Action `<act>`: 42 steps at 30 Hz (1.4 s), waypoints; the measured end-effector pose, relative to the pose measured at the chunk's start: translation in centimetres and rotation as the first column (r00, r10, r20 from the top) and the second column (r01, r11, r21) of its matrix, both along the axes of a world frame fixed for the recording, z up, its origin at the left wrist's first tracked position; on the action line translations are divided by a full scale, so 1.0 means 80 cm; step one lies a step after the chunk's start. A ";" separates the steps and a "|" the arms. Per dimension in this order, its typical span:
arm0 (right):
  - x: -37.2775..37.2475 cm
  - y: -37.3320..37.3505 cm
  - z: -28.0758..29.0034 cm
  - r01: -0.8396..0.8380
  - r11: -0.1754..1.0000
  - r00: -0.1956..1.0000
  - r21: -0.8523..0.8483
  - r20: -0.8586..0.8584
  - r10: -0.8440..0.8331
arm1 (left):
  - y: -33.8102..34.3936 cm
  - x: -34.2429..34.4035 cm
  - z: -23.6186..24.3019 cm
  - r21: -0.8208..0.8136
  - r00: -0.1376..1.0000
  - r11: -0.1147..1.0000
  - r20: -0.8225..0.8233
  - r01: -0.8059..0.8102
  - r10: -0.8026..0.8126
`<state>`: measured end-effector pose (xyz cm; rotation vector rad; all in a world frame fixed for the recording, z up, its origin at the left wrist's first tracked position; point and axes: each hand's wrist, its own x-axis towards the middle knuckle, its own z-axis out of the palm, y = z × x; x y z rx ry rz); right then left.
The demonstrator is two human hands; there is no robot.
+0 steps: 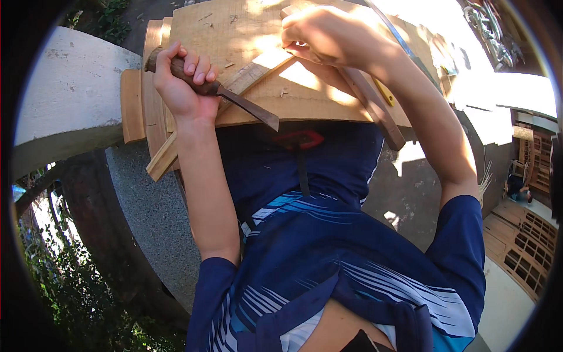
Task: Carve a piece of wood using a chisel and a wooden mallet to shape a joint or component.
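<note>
My left hand point(186, 82) is closed around the wooden handle of a chisel point(249, 108), whose dark, slant-tipped blade points right and toward me beyond the bench's near edge. Below that hand a pale wooden strip point(246, 77) runs diagonally across the workbench point(234, 29), its near end sticking out past the edge. At the strip's far end is my right hand point(319, 36), fingers curled and pinched together. What those fingertips hold, if anything, is hidden. A dark brown wooden bar point(375, 111) lies to the right of the strip, its near end overhanging the edge.
Wood shavings point(284, 92) are scattered on the bench. Beside the brown bar lies a yellow piece with holes point(384, 91). A long thin blue-grey strip point(387, 23) sits behind my right forearm. Left of the bench stands a pale concrete ledge point(76, 82). Wooden lattice frames point(531, 246) stand far right.
</note>
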<state>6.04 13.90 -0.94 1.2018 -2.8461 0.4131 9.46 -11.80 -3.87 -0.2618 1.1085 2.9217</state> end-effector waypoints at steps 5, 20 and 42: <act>-0.003 0.007 0.025 0.087 0.890 0.976 0.448 -0.216 0.014 | -0.001 0.000 0.000 0.015 1.000 1.000 -0.018 0.021 -0.021; 0.015 0.008 0.014 0.109 0.987 0.985 -0.115 0.150 -0.091 | -0.007 -0.001 -0.009 -0.044 0.996 0.998 -0.081 0.041 -0.045; 0.014 0.000 0.005 0.169 0.972 0.968 -0.164 0.211 -0.132 | 0.003 0.007 -0.002 0.008 0.999 1.000 -0.028 -0.024 0.024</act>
